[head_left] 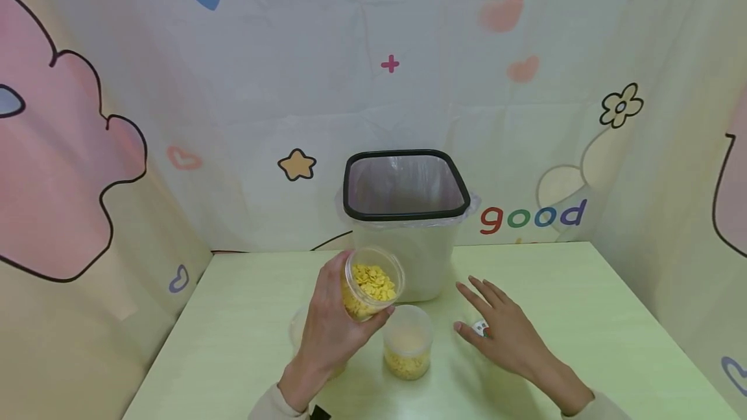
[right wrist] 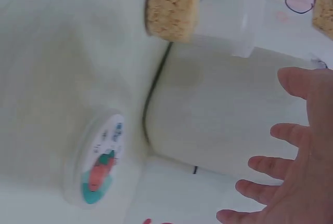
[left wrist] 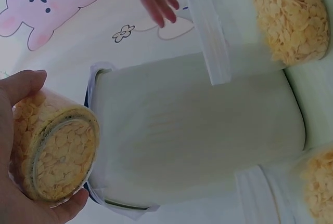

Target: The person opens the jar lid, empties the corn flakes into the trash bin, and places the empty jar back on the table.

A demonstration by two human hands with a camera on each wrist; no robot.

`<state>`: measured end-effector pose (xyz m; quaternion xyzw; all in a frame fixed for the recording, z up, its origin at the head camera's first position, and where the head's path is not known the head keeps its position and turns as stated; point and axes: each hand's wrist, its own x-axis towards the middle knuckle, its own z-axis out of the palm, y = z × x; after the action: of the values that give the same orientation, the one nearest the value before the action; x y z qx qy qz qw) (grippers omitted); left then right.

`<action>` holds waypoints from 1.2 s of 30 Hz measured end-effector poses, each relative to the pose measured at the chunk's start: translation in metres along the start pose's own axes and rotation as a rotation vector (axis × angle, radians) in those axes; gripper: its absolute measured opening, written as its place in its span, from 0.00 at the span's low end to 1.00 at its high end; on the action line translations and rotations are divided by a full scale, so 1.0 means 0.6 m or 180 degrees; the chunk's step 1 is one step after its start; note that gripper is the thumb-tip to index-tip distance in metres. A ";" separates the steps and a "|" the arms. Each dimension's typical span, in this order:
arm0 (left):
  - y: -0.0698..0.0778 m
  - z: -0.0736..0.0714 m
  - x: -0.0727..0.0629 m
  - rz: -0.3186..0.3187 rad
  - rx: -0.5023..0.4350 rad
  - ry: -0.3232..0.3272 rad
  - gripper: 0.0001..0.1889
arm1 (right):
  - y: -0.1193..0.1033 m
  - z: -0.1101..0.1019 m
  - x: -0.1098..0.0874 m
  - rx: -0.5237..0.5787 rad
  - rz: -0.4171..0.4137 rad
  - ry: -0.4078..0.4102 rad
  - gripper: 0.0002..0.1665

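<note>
My left hand (head_left: pixel 335 316) grips a clear plastic jar (head_left: pixel 356 303) of yellow flakes, raised and tilted with its open mouth toward the head camera. In the left wrist view the flakes show through the jar's base (left wrist: pixel 65 156). My right hand (head_left: pixel 508 332) hovers with spread fingers and holds nothing. Below it lies a round lid (head_left: pixel 480 327), mostly hidden by the hand in the head view; the right wrist view shows its printed label (right wrist: pixel 101 164). A second jar (head_left: pixel 407 345), partly filled with flakes, stands between my hands. Another jar (head_left: pixel 297 326) is largely hidden behind my left hand.
A white bin (head_left: pixel 428 258) with a black rim (head_left: pixel 408 217) and a plastic liner stands at the back of the pale green table (head_left: pixel 583 316). Behind it hangs a printed curtain (head_left: pixel 280 70), with more curtain at both sides.
</note>
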<state>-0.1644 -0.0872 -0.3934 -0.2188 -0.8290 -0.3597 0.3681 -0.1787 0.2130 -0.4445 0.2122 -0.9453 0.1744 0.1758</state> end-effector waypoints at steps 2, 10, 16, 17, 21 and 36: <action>-0.001 -0.001 0.003 0.0015 0.0009 0.0026 0.54 | -0.007 -0.011 0.004 0.0031 -0.0009 0.0051 0.39; -0.004 -0.014 0.017 0.0040 0.0012 0.0056 0.55 | -0.025 -0.055 0.024 0.0074 -0.0143 0.0173 0.41; -0.010 -0.028 0.029 0.0067 0.0075 0.0063 0.54 | -0.031 -0.080 0.033 0.0131 -0.0141 0.0233 0.44; -0.011 -0.031 0.031 0.0059 0.0100 0.0067 0.54 | -0.032 -0.084 0.034 0.0146 -0.0141 0.0247 0.44; -0.017 -0.040 0.040 0.0018 0.0150 0.0086 0.54 | -0.037 -0.100 0.042 0.0177 -0.0172 0.0309 0.44; -0.029 -0.050 0.068 0.0134 0.0261 0.0114 0.53 | -0.052 -0.143 0.079 0.0113 -0.0379 0.0418 0.40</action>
<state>-0.1875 -0.1172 -0.3554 -0.2145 -0.8315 -0.3214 0.3990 -0.1825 0.2052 -0.3417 0.2592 -0.9143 0.1940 0.2436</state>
